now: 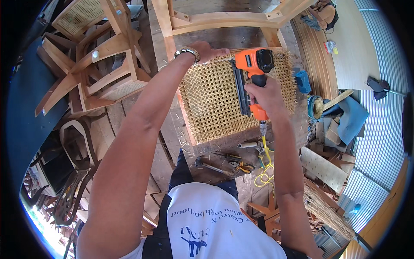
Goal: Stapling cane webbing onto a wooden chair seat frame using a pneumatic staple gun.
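A woven cane panel lies across a wooden chair frame on the workbench, its cut strands fraying along the right edge. My right hand is wrapped round the grip of an orange and black nail gun. The gun's dark magazine runs down over the cane, and its nose is near the panel's far edge. A yellow air hose hangs from the gun's handle. My left hand, with a watch at the wrist, rests at the panel's far left edge, fingers stretched toward the gun.
Pliers and a hammer lie at the bench's near edge. Wooden chair frames are piled on the left. To the right are a roll of strapping, timber planks and a bundle of cane strands. A person sits at the far right.
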Action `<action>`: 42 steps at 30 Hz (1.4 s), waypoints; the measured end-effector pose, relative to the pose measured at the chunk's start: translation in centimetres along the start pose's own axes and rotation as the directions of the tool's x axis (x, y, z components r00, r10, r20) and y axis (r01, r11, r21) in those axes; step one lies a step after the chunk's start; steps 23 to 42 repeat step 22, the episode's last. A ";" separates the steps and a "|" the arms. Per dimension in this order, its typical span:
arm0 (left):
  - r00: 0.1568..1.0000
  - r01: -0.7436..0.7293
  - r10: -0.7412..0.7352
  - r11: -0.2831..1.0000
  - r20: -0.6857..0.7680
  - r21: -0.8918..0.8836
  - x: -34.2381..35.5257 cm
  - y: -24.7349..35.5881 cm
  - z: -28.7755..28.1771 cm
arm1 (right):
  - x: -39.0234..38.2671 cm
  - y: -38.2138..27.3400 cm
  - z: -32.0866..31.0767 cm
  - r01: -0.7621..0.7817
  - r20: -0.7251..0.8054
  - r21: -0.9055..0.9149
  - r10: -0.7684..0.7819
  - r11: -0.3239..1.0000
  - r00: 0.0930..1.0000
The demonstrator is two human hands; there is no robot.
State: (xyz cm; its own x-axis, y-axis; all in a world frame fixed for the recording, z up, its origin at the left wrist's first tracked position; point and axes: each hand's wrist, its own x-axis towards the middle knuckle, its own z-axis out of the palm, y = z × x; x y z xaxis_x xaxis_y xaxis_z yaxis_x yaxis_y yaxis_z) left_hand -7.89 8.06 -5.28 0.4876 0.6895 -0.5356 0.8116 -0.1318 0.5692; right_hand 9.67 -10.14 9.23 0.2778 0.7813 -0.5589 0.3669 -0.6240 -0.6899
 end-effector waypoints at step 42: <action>0.999 -0.022 0.021 0.999 0.025 0.033 -1.2 1.0 -0.9 | 0.9 0.7 2.7 0.001 0.008 0.107 -0.002 0.994 1.000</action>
